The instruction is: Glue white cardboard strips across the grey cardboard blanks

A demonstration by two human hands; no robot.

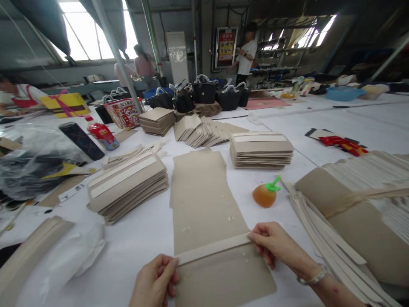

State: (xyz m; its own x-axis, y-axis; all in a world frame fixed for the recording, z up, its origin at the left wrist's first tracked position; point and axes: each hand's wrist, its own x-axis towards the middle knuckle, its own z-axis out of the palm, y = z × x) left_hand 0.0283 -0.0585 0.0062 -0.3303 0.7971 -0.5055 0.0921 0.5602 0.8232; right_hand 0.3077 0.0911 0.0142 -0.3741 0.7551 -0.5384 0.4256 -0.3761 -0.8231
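Observation:
A pale narrow strip (214, 248) lies across a grey-beige board (223, 277), stretched between both hands. My left hand (156, 279) pinches the strip's left end at the board's left edge. At the right end, my right hand (270, 243) pinches the strip between thumb and fingers. Beyond the strip, more overlapping boards (201, 183) run away from me, with small shiny spots on their surface. An orange bottle with a green nozzle (264, 195) sits to the right of them.
Stacks of boards with pale strips stand at left (128, 185) and right (261, 149). Loose strips (322, 234) and a large board pile (351, 209) are at the right. Crumpled plastic (73, 256) lies left. Black bags (204, 91) and several people are farther back.

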